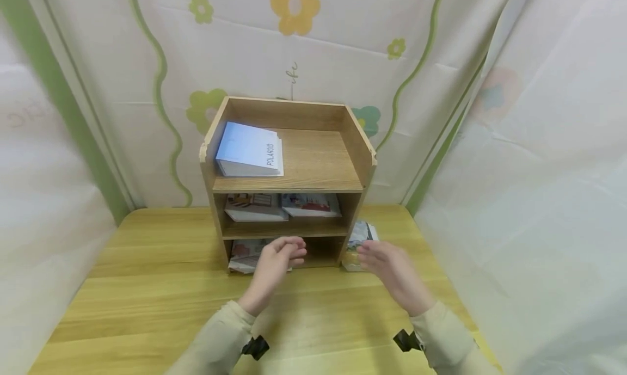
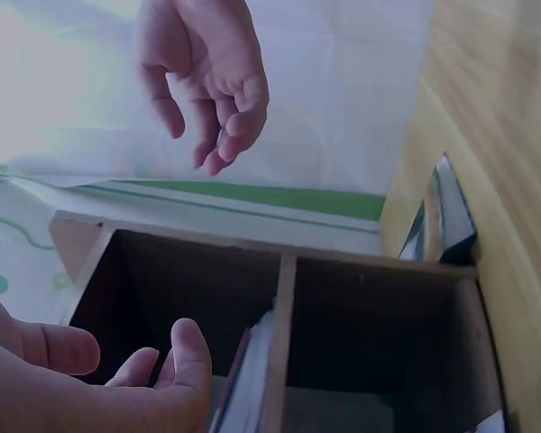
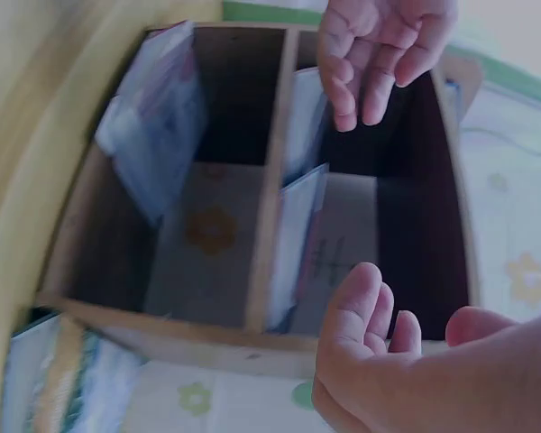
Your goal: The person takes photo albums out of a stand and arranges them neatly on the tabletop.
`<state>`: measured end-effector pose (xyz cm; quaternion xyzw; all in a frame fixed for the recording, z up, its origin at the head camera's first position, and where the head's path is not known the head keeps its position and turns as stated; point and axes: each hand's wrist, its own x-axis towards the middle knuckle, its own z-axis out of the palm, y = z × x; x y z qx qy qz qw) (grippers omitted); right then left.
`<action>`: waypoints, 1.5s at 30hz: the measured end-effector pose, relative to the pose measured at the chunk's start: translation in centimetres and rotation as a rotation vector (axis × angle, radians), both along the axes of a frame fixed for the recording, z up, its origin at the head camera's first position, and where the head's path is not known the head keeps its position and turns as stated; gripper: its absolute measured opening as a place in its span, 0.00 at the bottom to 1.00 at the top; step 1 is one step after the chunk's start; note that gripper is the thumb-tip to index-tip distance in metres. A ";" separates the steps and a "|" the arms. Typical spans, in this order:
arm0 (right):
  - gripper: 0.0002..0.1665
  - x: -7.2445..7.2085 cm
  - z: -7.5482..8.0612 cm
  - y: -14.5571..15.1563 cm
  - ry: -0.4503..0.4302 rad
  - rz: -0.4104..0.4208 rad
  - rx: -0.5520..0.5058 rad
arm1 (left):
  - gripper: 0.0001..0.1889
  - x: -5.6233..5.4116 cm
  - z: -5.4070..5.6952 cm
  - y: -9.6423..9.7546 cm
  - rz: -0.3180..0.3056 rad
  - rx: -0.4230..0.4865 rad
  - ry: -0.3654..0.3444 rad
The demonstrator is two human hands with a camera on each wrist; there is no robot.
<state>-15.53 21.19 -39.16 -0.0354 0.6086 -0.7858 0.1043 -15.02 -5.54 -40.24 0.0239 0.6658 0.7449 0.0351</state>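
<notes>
Both hands hover above the table in front of a small wooden shelf (image 1: pixel 289 187), palms facing each other with a gap between. My left hand (image 1: pixel 271 269) is before the lowest tier, its fingers loosely bent and holding nothing. Out to the right, my right hand (image 1: pixel 394 271) holds nothing either, and its fingers are relaxed. It partly covers a book (image 1: pixel 360 233) that stands on the table against the shelf's right side. Behind the left hand, books (image 1: pixel 245 255) lie at the left of the lowest tier, partly hidden.
A blue and white book marked POLAROID (image 1: pixel 247 149) lies at the left of the top tier. Two books, one left (image 1: pixel 257 206) and one right (image 1: pixel 311 203), occupy the middle tier. A yellow wooden table (image 1: pixel 142 288) carries the shelf, with patterned fabric (image 1: pixel 343 54) hanging behind.
</notes>
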 end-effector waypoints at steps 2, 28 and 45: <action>0.15 -0.1 0.9 -0.4 0.018 0.046 -0.008 | 0.15 0.0 0.6 -0.7 0.020 -0.019 0.008; 0.19 -2.3 9.3 -6.6 0.078 0.218 -0.133 | 0.17 0.5 7.3 -7.6 0.178 0.040 0.167; 0.30 -6.3 11.0 -10.5 -0.072 0.286 -0.340 | 0.34 -0.2 10.2 -9.2 0.135 -0.041 0.232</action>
